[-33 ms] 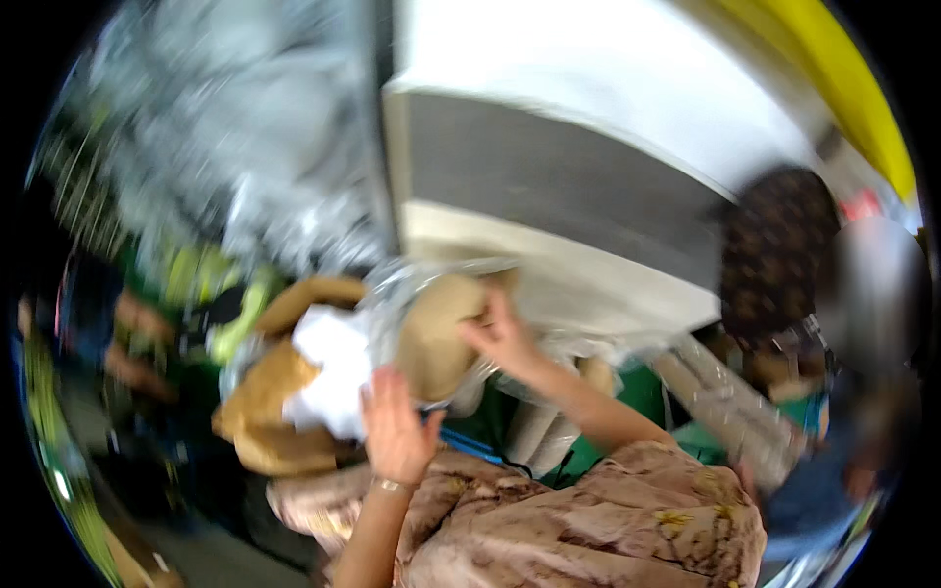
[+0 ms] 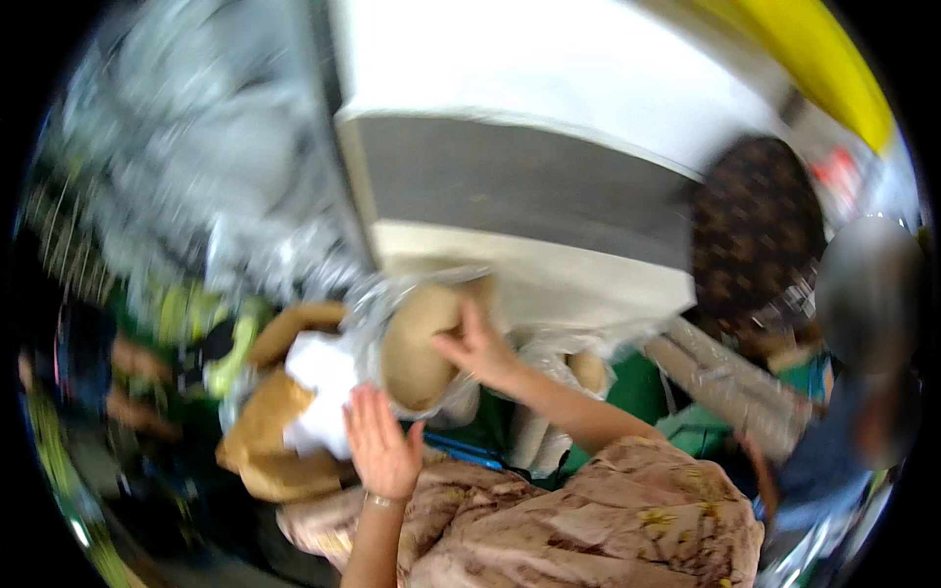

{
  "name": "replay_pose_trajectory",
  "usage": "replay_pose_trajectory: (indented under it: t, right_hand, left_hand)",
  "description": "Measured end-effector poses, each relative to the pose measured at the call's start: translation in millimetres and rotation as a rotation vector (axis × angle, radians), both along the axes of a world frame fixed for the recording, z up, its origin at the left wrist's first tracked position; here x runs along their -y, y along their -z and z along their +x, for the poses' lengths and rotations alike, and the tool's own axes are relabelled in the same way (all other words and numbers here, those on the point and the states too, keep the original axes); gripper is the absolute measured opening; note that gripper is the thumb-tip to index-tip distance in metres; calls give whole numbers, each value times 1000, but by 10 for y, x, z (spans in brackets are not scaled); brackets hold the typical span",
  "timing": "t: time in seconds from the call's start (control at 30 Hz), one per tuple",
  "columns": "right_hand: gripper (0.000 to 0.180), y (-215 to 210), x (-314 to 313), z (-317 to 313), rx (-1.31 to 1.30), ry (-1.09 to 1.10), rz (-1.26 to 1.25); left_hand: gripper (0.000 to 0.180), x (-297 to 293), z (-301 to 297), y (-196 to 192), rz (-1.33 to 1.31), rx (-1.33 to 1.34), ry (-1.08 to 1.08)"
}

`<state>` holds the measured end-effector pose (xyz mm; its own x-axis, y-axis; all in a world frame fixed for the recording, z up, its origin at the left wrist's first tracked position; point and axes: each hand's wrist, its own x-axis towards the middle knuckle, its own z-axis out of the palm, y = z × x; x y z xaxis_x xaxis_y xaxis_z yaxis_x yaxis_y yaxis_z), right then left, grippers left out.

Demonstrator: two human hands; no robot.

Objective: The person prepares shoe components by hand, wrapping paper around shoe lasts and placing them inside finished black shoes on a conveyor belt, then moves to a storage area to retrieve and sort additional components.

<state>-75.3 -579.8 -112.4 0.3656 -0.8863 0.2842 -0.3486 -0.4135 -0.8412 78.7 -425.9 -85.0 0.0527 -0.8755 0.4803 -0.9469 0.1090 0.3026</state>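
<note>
Tan rounded piece, partly sleeved in clear plastic, sits between the two hands, and blur smears its outline; it is probably a moulded shell, though I would not swear to that from my feed. The right hand covers its right edge, thumb and fingers partly spread, and I cannot tell whether they pinch it or merely touch it. The left hand is flat, fingers extended, nothing in it, just beside the piece's lower edge; contact there I can't make out. Farther left, a white sheet hides part of a golden-brown piece. Patterned cloth covers the lap and whatever lies beneath.

Beyond the hands stands a pale block with a broad grey band, its upper part washed out for me. On the right I get a dark speckled round shape and a long wrapped bundle near a green surface. Blurred plastic-wrapped stacks fill the upper left; a yellow shape is cut off at the upper right.
</note>
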Motion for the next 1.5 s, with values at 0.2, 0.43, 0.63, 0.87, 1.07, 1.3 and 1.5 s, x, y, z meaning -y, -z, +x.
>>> replay_pose_trajectory:
  t: [0.2,0.43,0.63,0.87,1.07,1.3,1.5]
  right_hand:
    - [82,174,128,170,92,143,96]
    - [95,200,-43,240,-32,242,-48]
    - [108,-97,517,69,-18,356,210]
    - [73,-366,394,522,-111,263,-134]
    - [64,345,1263,-195,-560,275,-626]
    - [54,258,1437,14,-118,-144,-834]
    - [50,80,-57,893,-72,-735,-544]
  left_hand:
    - [72,134,19,-159,128,-11,183]
    - [62,-64,241,-60,67,-27,69]
    - [67,-120,321,5,-38,-172,-74]
    - [66,-522,386,355,262,-31,-201]
    - [56,-541,245,516,68,-302,-306]
    - [71,-779,333,476,-148,-354,-519]
    - [71,-1232,585,69,-344,-280,-636]
